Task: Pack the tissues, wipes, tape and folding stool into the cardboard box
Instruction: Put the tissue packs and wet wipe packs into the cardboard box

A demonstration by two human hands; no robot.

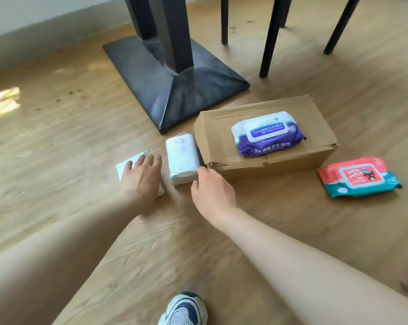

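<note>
A closed cardboard box (221,141) lies on the wooden floor, with a purple-and-white wipes pack (267,134) on top of it. A red-and-teal wipes pack (359,177) lies on the floor to the box's right. Two white tissue packs lie left of the box: one (181,158) right beside it, the other (128,164) further left. My left hand (140,178) rests flat on the left tissue pack, fingers spread. My right hand (211,190) hovers at the near corner of the box, its fingertips touching the near edge of the right tissue pack. No tape or folding stool is visible.
A black table pedestal with a square base (175,85) stands just behind the tissues and box. Black chair legs (271,38) rise at the back right. My white-and-navy shoe (185,309) is at the bottom edge. Open wooden floor spreads left.
</note>
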